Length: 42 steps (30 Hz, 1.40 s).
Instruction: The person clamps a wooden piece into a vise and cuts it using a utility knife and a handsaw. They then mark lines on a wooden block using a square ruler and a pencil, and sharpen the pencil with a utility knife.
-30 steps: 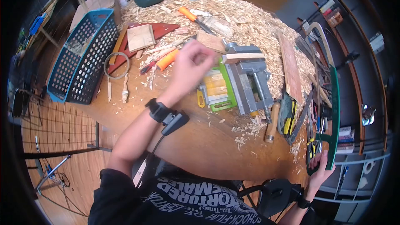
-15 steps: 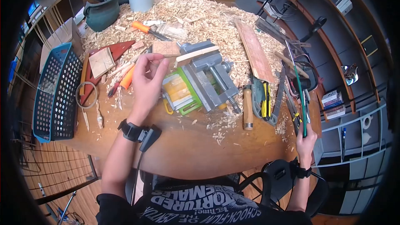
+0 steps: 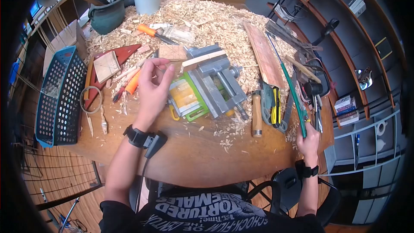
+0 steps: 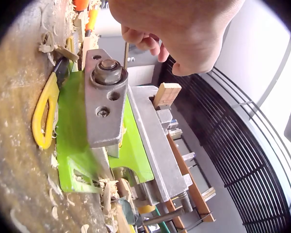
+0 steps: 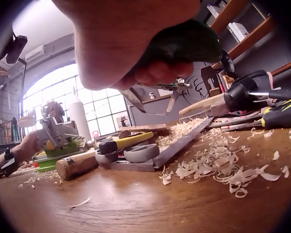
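Observation:
My left hand hovers just left of the grey vise, thumb and fingers loosely bent with nothing between them. A pale wood strip lies across the top of the vise, its end sticking up below that hand in the left wrist view. My right hand grips the handle of a green-framed hacksaw over the table's right side. The saw points forward and slightly left, seen nearly edge-on. In the right wrist view, fingers wrap its dark green handle.
A wooden-handled tool, a yellow and black cutter and a mallet lie between vise and saw. Wood shavings heap at the back. A blue perforated basket stands left; a reddish plank lies right.
My right hand has brought the hacksaw inward over the table from its right edge, its far end tipping left. The left hand drew back slightly from the strip, then stayed nearly still.

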Motion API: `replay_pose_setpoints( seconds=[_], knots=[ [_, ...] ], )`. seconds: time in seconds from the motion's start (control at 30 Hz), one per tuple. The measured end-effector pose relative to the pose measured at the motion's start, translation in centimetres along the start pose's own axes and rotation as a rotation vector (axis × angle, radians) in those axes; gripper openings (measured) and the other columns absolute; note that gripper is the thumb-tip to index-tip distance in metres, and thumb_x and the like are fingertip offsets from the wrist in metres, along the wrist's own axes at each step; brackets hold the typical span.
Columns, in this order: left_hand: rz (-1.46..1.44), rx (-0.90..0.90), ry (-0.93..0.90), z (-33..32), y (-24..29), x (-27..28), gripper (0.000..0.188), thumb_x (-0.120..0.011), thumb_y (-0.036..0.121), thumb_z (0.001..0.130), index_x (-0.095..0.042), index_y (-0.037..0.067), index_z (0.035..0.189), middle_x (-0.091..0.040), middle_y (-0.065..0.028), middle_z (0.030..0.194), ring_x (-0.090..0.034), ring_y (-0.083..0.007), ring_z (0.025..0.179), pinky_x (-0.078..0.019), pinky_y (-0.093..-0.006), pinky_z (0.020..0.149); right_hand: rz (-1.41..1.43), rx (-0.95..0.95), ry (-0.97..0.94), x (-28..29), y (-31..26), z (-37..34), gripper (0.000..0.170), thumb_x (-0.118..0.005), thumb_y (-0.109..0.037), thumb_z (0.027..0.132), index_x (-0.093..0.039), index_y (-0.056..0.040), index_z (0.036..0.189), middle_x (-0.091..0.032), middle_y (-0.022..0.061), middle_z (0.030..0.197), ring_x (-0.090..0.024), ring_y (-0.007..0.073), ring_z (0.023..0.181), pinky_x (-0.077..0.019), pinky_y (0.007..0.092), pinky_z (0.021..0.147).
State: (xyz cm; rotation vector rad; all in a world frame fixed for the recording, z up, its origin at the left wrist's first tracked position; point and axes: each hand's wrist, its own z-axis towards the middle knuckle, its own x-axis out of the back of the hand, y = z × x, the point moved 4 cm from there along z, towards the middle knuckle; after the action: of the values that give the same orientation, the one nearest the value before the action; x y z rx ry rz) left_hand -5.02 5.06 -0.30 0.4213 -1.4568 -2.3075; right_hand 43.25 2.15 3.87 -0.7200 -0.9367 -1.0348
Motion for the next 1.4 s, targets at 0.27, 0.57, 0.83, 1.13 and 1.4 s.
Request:
replay_pose_setpoints(
  seconds=[0.27, 0.57, 0.83, 1.13, 1.4],
  knots=[
    [-0.031, -0.011, 0.011, 0.3, -0.1, 0.2, 0.018, -0.069, 0.007, 0.089, -0.062, 0.002, 0.105, -0.047, 0.0033, 0.089, -0.034, -0.0009, 0.063, -0.0308, -0.0178, 0.056, -0.078, -0.092, -0.039, -1.9, 1.3, 1.5, 0.011, -0.064, -0.007, 0.084, -0.057, 0.0004, 0.088, -0.061, 0.0259, 0.069, -0.061, 0.0461, 0.066, -0.0467, 0.0523, 0.058],
    [-0.035, 0.014, -0.082, -0.3, 0.9, -0.6, 0.037, -0.078, 0.011, 0.083, -0.064, 0.006, 0.116, -0.046, 0.0016, 0.090, -0.034, -0.0037, 0.062, -0.0304, -0.0188, 0.055, -0.125, -0.112, 0.007, -3.6, 2.7, 1.7, 0.014, -0.064, -0.007, 0.084, -0.057, 0.0011, 0.094, -0.063, 0.0262, 0.073, -0.062, 0.0466, 0.068, -0.0477, 0.0543, 0.060],
    [0.115, -0.088, -0.145, -0.3, 1.1, -1.0, 0.033, -0.081, 0.013, 0.080, -0.071, 0.010, 0.111, -0.044, 0.0024, 0.093, -0.035, -0.0048, 0.066, -0.0305, -0.0208, 0.055, -0.154, -0.090, -0.145, -4.4, 4.1, 1.4, 0.020, -0.066, -0.006, 0.081, -0.057, 0.0020, 0.098, -0.064, 0.0263, 0.084, -0.062, 0.0469, 0.078, -0.0487, 0.0530, 0.067],
    [0.110, -0.046, -0.140, -0.5, 1.1, -1.1, 0.028, -0.077, 0.008, 0.084, -0.071, 0.010, 0.111, -0.044, 0.0028, 0.095, -0.034, -0.0034, 0.064, -0.0303, -0.0199, 0.055, -0.052, -0.113, -0.265, -4.3, 3.5, 0.7, 0.044, -0.080, -0.026, 0.078, -0.054, 0.0042, 0.097, -0.059, 0.0272, 0.094, -0.056, 0.0487, 0.090, -0.0453, 0.0517, 0.075],
    [0.085, -0.095, -0.124, -0.4, 0.9, -1.0, 0.028, -0.077, 0.007, 0.084, -0.072, 0.011, 0.112, -0.043, 0.0025, 0.096, -0.035, -0.0031, 0.064, -0.0303, -0.0201, 0.054, -0.001, -0.052, -0.333, -2.5, 2.4, 1.2, 0.057, -0.083, -0.034, 0.073, -0.055, 0.0016, 0.107, -0.057, 0.0202, 0.106, -0.055, 0.0412, 0.101, -0.0454, 0.0460, 0.087]
  ],
)
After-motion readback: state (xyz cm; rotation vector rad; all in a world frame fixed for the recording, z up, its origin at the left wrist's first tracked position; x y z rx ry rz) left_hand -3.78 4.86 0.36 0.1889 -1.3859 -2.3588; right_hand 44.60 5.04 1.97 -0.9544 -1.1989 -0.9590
